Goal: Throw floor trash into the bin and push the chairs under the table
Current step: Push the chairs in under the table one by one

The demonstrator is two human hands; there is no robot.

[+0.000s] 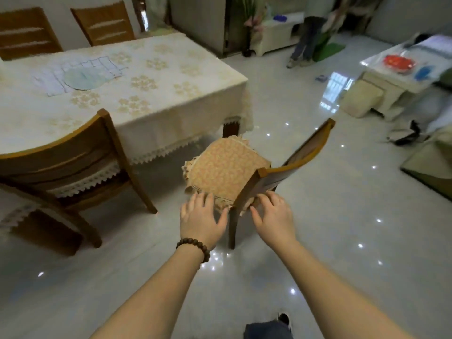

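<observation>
The table (146, 77) fills the left, one chair (66, 165) already tucked against its near side. The loose chair (234, 172) stands off the table's corner, turned askew, backrest toward the right. It looks like solid wood, stiff and fairly heavy, and would likely slide easily on the glossy floor (318, 216); its frilled seat cushion (225, 167) is soft and may shift, so the frame is the better hold. The left hand (201, 218), fingers spread, touches the cushion's near edge. The right hand (275, 216), fingers loosely bent, rests at the seat's rear corner by the back post.
</observation>
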